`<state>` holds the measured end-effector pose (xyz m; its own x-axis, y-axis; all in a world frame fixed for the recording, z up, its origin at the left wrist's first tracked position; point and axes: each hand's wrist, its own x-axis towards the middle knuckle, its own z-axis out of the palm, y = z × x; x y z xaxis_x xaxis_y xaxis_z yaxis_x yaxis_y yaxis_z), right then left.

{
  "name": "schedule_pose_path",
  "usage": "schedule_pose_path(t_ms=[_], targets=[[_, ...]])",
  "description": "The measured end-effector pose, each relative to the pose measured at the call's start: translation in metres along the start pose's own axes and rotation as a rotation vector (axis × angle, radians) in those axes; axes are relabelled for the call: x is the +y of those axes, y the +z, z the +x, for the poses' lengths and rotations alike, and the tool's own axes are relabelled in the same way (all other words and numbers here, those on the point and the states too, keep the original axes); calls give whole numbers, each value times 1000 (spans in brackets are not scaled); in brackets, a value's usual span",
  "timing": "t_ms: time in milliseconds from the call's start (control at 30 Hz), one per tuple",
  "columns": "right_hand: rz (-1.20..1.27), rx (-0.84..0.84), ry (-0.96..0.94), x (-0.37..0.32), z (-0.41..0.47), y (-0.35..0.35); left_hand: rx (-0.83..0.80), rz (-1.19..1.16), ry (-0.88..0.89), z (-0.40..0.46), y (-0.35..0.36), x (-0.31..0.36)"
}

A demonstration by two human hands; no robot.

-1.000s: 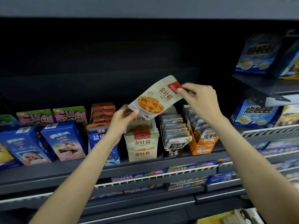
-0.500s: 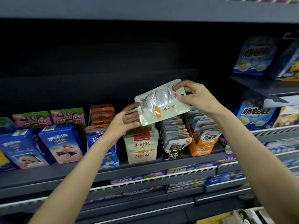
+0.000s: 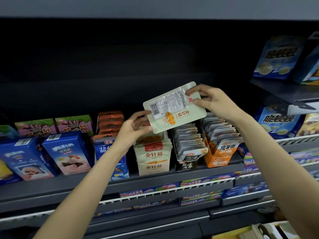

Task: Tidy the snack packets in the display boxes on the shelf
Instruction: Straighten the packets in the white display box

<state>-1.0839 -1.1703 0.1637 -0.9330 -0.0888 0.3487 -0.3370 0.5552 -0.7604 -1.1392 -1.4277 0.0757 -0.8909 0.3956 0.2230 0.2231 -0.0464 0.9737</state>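
Observation:
I hold a pale cream snack packet [image 3: 174, 107] in both hands above the shelf, its back with barcode and fine print facing me, tilted. My left hand [image 3: 136, 126] pinches its lower left corner; my right hand [image 3: 208, 99] pinches its upper right corner. Directly below stands the cream display box [image 3: 153, 167] of matching packets. To its right are a black display box [image 3: 187, 165] of grey packets and an orange display box [image 3: 219, 162] of packets.
Blue cartons [image 3: 67, 152] and a blue box [image 3: 110, 152] with orange-topped packs [image 3: 110, 121] stand to the left. Blue biscuit boxes [image 3: 278, 57] sit on a raised shelf at right. The dark shelf edge [image 3: 172, 176] runs below; lower racks hold flat packs.
The packet has been turned over from its printed front to its back and now lies a little lower and flatter; both hands kept their grip on its corners.

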Motion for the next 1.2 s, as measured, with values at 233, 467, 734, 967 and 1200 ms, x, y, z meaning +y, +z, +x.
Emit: schedule_pose_path(t_ms=[233,467,734,967,1200], targets=[[61,-119,-23,-3,-5,-8,52,39,45,1,1,-4],[-234,64,-129,2,3,-3,5,18,-24,-2,2,0],[-436,337,-150,-12,16,3,-45,991,125,20,-11,1],[-304,252,-194,-18,22,16,-63,1355,195,41,-43,16],[-243,119,-194,4,39,67,-125,1268,72,36,-48,26]])
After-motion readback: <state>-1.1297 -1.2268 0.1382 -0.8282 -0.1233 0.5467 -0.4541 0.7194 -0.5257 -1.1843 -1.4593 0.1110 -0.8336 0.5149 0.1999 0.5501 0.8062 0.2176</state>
